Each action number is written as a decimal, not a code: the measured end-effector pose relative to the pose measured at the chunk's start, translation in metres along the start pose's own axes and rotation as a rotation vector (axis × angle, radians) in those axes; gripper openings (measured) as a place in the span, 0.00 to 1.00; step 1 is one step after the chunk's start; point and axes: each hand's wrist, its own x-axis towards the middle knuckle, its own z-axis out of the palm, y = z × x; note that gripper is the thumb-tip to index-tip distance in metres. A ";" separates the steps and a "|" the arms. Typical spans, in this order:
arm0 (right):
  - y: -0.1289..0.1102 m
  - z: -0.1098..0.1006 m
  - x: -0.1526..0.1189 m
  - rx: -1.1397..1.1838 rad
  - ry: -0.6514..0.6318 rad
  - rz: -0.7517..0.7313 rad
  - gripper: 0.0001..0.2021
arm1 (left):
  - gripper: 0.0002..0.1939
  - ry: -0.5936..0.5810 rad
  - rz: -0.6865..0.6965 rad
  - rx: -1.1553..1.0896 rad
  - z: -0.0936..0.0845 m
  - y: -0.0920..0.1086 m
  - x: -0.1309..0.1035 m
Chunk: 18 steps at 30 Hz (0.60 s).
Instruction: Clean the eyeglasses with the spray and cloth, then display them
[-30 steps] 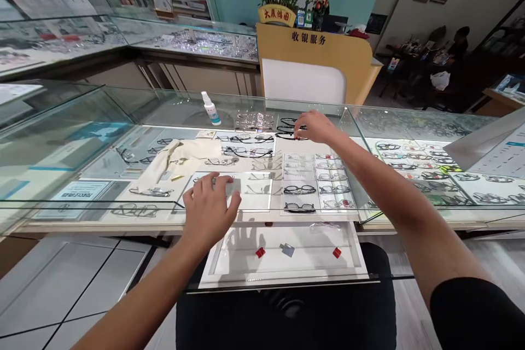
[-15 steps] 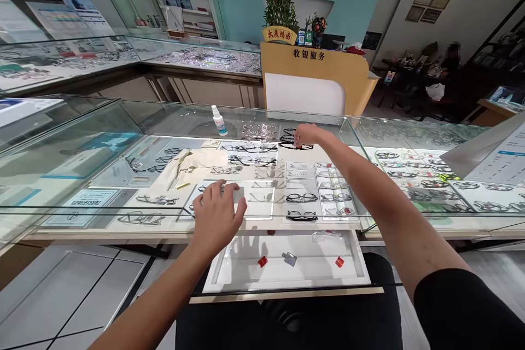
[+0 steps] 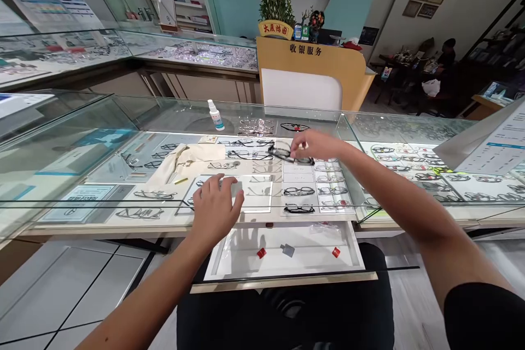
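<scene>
My right hand (image 3: 309, 145) pinches dark-framed glasses (image 3: 283, 153) over the glass counter, above the upper part of the frame display. Another black pair (image 3: 294, 127) lies just behind it. My left hand (image 3: 217, 205) is spread over the front of the counter with nothing in it, above a white-and-grey tray (image 3: 262, 205). Two dark pairs, one (image 3: 299, 191) above the other (image 3: 299, 208), rest on the white display card to the right of the tray.
A spray bottle (image 3: 215, 116) stands at the back of the counter. Left of centre lies a cream cloth (image 3: 172, 161). An open drawer (image 3: 246, 270) below holds small red items. A folded white sign (image 3: 488, 142) stands at right. Farther back, a person (image 3: 447, 54) sits near a table.
My right hand has lifted the dark glasses off the back of the counter and brought them nearer and slightly left. My left hand has barely moved. The view has shifted a little.
</scene>
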 end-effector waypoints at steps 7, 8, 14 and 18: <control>-0.044 0.093 -0.112 0.168 -0.317 -0.029 0.06 | 0.31 -0.029 -0.011 -0.007 -0.001 0.004 -0.001; -0.042 0.110 -0.120 0.148 -0.299 -0.012 0.06 | 0.31 -0.034 -0.013 -0.010 -0.001 0.005 -0.001; 0.001 0.184 -0.103 -0.104 -0.094 0.067 0.07 | 0.32 -0.025 -0.007 -0.034 0.002 0.001 -0.001; 0.022 0.209 -0.047 -0.281 0.014 0.021 0.08 | 0.33 -0.032 0.010 -0.033 0.003 -0.002 -0.001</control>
